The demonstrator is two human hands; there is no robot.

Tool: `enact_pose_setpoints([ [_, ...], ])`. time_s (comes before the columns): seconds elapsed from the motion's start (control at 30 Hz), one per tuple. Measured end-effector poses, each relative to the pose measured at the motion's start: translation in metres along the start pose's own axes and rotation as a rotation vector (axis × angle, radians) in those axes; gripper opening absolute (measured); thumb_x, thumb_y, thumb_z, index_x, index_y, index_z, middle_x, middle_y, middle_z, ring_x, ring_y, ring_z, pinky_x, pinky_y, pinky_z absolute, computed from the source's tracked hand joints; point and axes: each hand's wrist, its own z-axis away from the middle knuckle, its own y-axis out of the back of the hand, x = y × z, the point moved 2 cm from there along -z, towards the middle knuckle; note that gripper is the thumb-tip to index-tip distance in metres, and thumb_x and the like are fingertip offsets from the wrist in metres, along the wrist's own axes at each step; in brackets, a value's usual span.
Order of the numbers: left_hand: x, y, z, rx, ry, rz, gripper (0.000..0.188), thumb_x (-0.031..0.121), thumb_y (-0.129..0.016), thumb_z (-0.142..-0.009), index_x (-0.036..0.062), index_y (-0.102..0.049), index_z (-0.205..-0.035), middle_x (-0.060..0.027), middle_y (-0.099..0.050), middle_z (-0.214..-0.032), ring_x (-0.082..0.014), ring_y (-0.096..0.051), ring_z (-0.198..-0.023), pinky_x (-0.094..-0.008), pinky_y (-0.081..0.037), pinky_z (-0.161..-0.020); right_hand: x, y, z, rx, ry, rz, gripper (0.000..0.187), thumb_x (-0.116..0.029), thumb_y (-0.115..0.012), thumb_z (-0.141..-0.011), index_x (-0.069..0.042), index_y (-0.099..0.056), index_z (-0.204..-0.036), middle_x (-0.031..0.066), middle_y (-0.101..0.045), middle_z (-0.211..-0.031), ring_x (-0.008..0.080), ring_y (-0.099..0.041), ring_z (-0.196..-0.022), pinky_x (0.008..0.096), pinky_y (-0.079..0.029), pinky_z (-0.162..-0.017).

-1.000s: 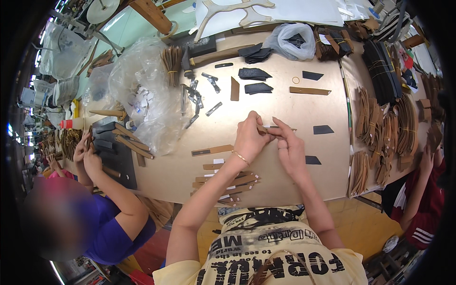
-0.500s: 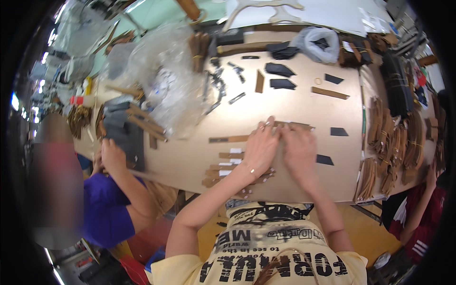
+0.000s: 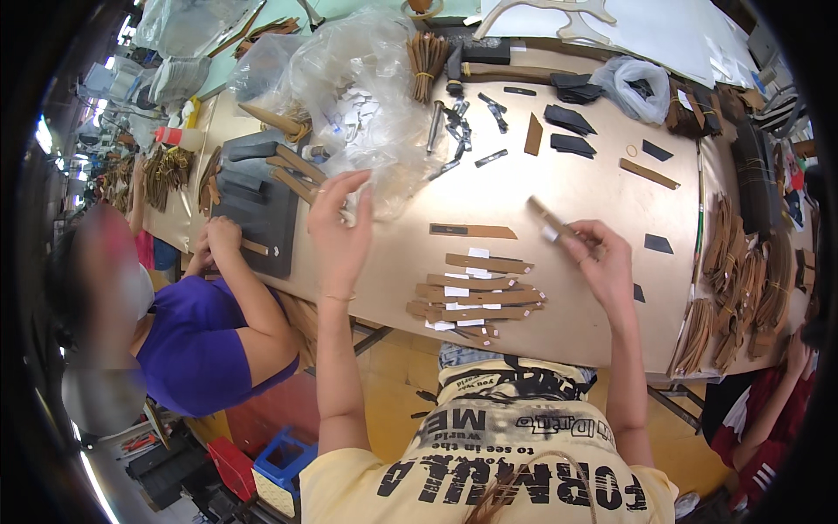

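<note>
My right hand (image 3: 602,260) pinches a brown leather strip (image 3: 548,217) with a small white tag on it, held up above the table. My left hand (image 3: 339,231) is raised at the lower edge of a clear plastic bag (image 3: 397,131), which holds white tags (image 3: 356,113). Its fingers are curved and apart, and I make out nothing gripped in them. Between my forearms lies a stack of brown strips (image 3: 480,295) with white tags. Just beyond it is a single strip (image 3: 476,231) with a dark piece on its left end.
Small black pieces (image 3: 458,131) and black leather pieces (image 3: 572,144) lie at the far side, near a hammer (image 3: 515,74). Bundles of brown strips (image 3: 733,271) line the right side. At left, a co-worker in purple (image 3: 209,349) works over a dark board (image 3: 262,210).
My hands have parted: the left moved left to the plastic bag, while the right lifted a brown strip off the table. The view has shifted left.
</note>
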Motion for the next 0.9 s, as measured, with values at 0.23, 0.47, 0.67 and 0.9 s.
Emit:
enact_pose_setpoints([
  [0.23,-0.048,0.024,-0.037,0.046,0.030,-0.108,0.019,0.005,-0.064,-0.087,0.0015,-0.070,-0.105,-0.0135,-0.068,-0.096,-0.0256,-0.066,-0.086,-0.0340,-0.049,-0.081,-0.037,-0.063,0.028,-0.273,0.291,0.351,0.028,-0.023,-0.076,-0.083,-0.003,-0.071,-0.102,0.0079,-0.066,-0.094,0.0215,-0.058,-0.094,0.0369,-0.041,-0.089],
  [0.47,-0.056,0.004,-0.069,0.039,-0.061,-0.135,0.018,0.007,-0.064,-0.087,-0.0002,-0.070,-0.102,-0.0154,-0.067,-0.098,-0.0296,-0.065,-0.093,-0.0348,-0.049,-0.083,-0.030,-0.086,-0.003,-0.067,0.345,0.531,0.028,-0.021,-0.071,-0.084,-0.007,-0.066,-0.107,0.0089,-0.058,-0.103,0.0263,-0.052,-0.103,0.0404,-0.034,-0.092],
  [0.67,-0.010,-0.013,-0.055,-0.050,0.000,0.010,0.017,0.007,-0.063,-0.090,0.0009,-0.069,-0.105,-0.0124,-0.069,-0.104,-0.0249,-0.065,-0.095,-0.0340,-0.048,-0.082,-0.021,-0.083,-0.011,-0.094,0.433,0.471,0.015,-0.019,-0.072,-0.080,-0.011,-0.064,-0.089,0.0066,-0.058,-0.098,0.0257,-0.055,-0.100,0.0427,-0.036,-0.093],
  [0.9,0.083,-0.110,0.013,-0.889,0.032,0.435,0.029,0.018,-0.060,-0.096,0.0023,-0.064,-0.120,-0.0158,-0.067,-0.112,-0.0298,-0.062,-0.109,-0.0353,-0.045,-0.098,-0.012,-0.013,0.039,0.368,0.861,0.662,0.009,-0.018,-0.068,-0.079,-0.016,-0.063,-0.087,-0.0002,-0.062,-0.105,0.0165,-0.058,-0.100,0.0362,-0.039,-0.092],
])
